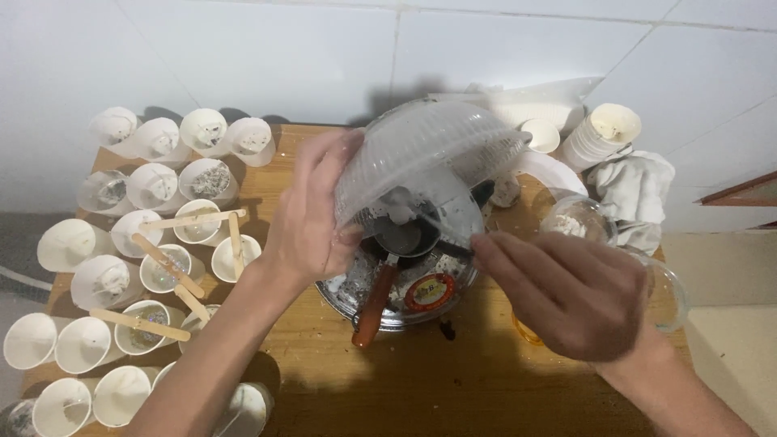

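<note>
On the wooden tabletop (453, 388), nearest: right hand (571, 295), fingers pinched narrow at the rim of the tilted translucent ribbed plastic bowl (421, 158). Beyond, left hand (312, 218) clasped on its side, above the round metal tray (396, 303). Could slip and spill into white paper cups (154, 243).

The only label I can see is a round sticker (430, 291), red with a yellow-orange ring and a dark patch in its middle, stuck on the rim of the metal pan (405, 311) that sits on the worktop (453, 380). It lies at the near edge of the pan, just right of the red handle (374, 306) and below my fingers (494, 247). I see no packages, signs or screens.
</note>
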